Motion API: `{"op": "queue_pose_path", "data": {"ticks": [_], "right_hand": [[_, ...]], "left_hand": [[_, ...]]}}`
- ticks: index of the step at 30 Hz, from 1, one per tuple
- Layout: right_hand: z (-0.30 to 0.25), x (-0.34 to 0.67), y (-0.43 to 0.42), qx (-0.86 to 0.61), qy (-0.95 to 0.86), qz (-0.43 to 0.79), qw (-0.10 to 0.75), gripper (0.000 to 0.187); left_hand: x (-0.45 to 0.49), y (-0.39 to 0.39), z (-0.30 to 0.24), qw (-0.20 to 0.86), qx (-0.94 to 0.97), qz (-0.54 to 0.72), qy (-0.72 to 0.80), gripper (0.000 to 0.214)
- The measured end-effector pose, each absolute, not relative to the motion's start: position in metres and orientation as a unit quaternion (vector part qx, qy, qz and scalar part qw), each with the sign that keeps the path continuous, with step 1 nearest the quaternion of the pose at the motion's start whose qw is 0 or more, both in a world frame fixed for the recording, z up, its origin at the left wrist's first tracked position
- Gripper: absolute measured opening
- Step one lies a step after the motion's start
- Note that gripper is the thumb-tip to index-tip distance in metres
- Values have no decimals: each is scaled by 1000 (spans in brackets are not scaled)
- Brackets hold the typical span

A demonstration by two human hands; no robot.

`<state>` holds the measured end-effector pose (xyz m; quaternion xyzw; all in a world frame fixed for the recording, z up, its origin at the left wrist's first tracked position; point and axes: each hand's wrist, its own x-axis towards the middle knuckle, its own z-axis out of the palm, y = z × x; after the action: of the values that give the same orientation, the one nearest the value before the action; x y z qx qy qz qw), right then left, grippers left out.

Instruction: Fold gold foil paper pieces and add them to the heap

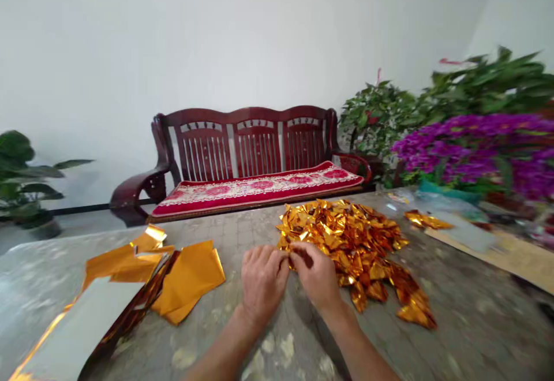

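Over the middle of the table, my left hand (265, 277) and my right hand (318, 277) meet at the fingertips, both closed in a pinch. Between them shows a small bit of gold foil paper (291, 263), mostly hidden by the fingers; its shape I cannot make out. Just beyond and to the right of my right hand lies a heaped pile of folded gold foil pieces (346, 231). Left of my left hand are flat gold foil sheets (193, 274), partly overlapping a stack with a pale sheet (86, 329) on top.
The grey patterned table (242, 225) spreads before me. Behind it stands a dark wooden bench (255, 133) with a red and white cushion (259, 186). Purple flowers (467, 144), cardboard (515, 260) and clear plastic (450, 205) are at the right. A potted plant (34, 179) stands at far left.
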<state>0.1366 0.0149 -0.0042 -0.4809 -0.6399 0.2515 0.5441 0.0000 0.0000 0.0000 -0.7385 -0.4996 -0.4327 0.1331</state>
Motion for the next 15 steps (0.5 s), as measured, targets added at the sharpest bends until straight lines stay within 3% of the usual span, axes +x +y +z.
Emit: {"op": "queue_pose_path", "data": {"ticks": [9, 15], "right_hand": [[-2, 139, 16, -452, -645, 288, 546, 14], [-2, 137, 17, -450, -633, 312, 547, 15]], "left_hand": [[-3, 2, -4, 0, -723, -496, -481, 5], [-1, 3, -4, -133, -683, -530, -484, 16]]}}
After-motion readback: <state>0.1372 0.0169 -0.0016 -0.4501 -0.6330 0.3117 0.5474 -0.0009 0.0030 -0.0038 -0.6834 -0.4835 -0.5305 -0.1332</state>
